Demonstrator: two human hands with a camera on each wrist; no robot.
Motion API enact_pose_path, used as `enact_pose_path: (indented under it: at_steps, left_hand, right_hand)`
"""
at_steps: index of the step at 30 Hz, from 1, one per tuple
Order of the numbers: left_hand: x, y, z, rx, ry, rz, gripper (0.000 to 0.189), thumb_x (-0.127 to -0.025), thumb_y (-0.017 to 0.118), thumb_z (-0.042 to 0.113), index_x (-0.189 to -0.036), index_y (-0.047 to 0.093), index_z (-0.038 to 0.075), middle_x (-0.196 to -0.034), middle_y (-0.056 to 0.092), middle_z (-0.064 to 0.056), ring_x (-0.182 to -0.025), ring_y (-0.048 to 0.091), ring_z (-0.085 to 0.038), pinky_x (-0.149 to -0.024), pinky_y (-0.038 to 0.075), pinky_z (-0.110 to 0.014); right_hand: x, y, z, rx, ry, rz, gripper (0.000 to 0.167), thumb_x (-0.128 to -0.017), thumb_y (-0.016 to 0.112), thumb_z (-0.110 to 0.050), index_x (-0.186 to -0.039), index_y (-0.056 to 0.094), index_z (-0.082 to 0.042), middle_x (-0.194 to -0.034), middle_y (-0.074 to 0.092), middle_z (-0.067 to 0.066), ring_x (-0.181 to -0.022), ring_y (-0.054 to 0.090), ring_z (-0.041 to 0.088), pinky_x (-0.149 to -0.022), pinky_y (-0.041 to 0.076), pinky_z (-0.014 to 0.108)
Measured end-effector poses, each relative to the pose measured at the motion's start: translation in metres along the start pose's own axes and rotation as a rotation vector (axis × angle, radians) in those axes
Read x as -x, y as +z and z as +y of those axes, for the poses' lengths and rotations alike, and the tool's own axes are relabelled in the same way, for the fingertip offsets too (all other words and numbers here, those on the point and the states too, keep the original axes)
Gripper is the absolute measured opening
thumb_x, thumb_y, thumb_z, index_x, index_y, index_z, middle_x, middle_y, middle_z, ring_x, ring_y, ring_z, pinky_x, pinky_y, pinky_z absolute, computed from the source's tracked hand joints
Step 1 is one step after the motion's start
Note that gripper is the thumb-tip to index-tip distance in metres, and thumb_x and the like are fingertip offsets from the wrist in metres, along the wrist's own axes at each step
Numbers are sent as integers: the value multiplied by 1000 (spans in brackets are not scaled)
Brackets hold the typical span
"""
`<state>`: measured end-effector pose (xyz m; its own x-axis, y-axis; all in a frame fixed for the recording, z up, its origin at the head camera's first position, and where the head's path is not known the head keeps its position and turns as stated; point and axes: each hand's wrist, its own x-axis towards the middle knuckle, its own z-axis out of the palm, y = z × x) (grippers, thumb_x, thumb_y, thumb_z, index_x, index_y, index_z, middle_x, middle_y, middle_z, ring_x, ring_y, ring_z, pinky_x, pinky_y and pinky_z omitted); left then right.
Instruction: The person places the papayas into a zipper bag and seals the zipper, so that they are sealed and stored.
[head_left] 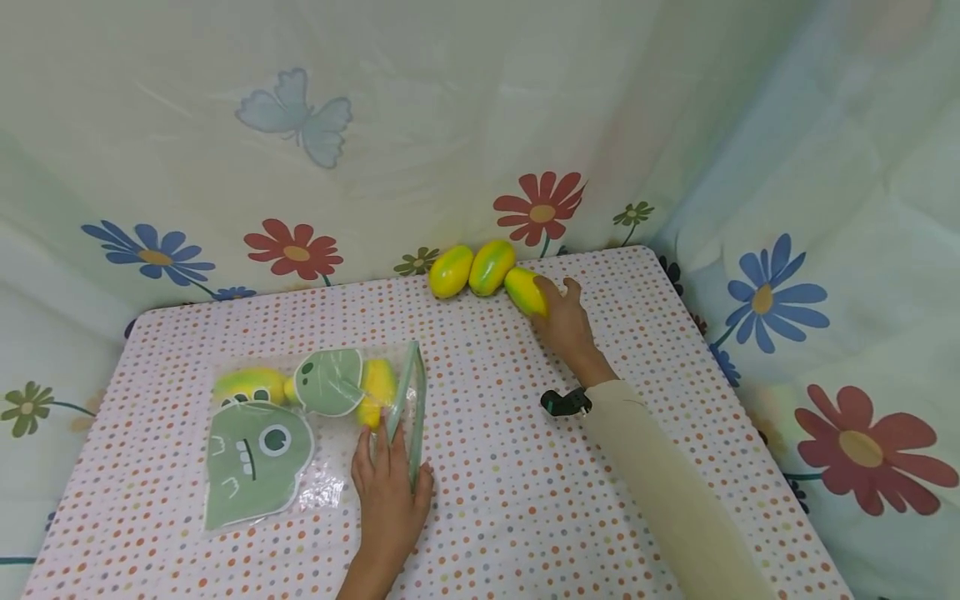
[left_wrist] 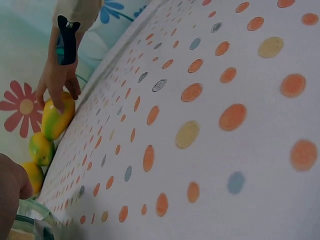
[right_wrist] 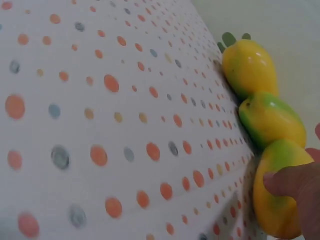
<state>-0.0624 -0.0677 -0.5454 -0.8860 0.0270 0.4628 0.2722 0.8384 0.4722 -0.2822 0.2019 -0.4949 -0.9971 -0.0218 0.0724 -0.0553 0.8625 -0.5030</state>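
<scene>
At the back edge of the table, my right hand grips a yellow-green mango, its thumb lying across the fruit's side. Two more mangoes sit beside it in a row. My left hand rests at the mouth of a clear zip bag, fingers stretched over its green zip edge. Inside the bag, which bears green cartoon monster prints, lie more yellow mangoes, partly hidden by the prints. The left wrist view shows only a part of the left hand at its edge.
A dotted cloth covers the table. Behind it and at both sides hangs a pale curtain with flowers and a butterfly. A black device is strapped at the right wrist.
</scene>
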Motion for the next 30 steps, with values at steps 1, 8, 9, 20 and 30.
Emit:
enact_pose_path:
  at_steps: [1,8,9,20,30]
  left_hand:
    - [1,1,0,-1,-1,-1,71,-80,71,13,-140,41,-9,-158,23,-26,-140,17,-50,-104,16,-66]
    - [-1,0,3,-1,-5,-12,72,-82,70,14,-143,39,-9,-159,21,-25,-140,16,-50,-105,16,-66]
    - [-2,-1,3,-2,-3,-9,72,-82,70,14,-143,38,-9,-159,21,-26,-139,16,-51,-105,15,-66]
    - [-10,-15,11,-10,-17,32,70,-82,68,13,-141,40,-11,-154,27,-32,-139,18,-52,-105,17,-67]
    - [-6,-14,11,-8,-14,18,73,-82,70,14,-144,38,-9,-156,26,-29,-141,19,-48,-109,18,-62]
  right_hand:
    - [0,2,0,-1,19,-4,59,-95,60,-16,-149,35,-21,-145,31,30,-102,60,47,-86,52,57]
    - [19,7,-4,-98,39,71,64,-94,64,-21,-151,35,-18,-124,55,26,-107,58,39,-92,47,55]
    - [25,9,-7,-141,30,82,66,-93,66,-23,-151,35,-17,-122,57,24,-105,59,37,-90,48,53]
    - [116,31,-52,-608,-119,-106,59,-84,77,-18,-137,50,-13,-117,67,17,-88,69,23,-73,56,30]
    - [137,51,-67,-723,-202,-248,56,-83,77,-13,-135,56,-14,-110,68,13,-76,65,15,-73,53,25]
